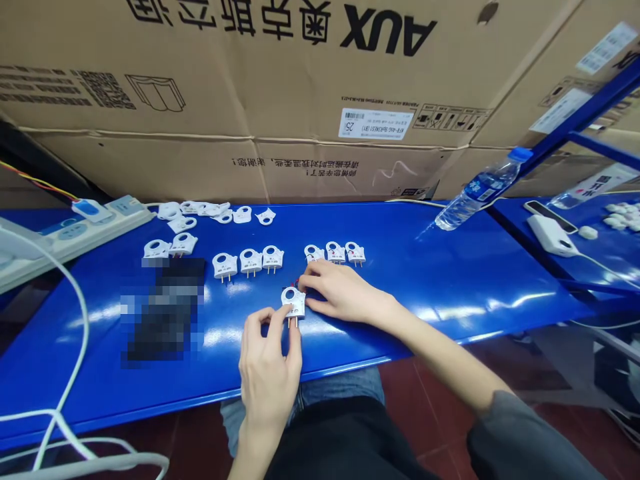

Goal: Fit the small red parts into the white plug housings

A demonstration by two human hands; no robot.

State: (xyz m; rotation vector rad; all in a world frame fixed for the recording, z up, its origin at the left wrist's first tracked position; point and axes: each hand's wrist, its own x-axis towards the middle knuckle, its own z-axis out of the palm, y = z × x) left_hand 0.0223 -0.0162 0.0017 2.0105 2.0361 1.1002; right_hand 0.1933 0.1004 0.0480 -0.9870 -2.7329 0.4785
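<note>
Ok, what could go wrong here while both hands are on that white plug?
The small white two-pin plug, pinched by the left hand and right hand, sits near the front edge of the glossy blue table; it might slip off. The right hand could also nudge the row of three white plugs just behind it.

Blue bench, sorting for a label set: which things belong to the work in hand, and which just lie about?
In hand: white plug, left hand, right hand, plug rows, loose shells.
Lying about: water bottle, power strip, cardboard boxes.
</note>
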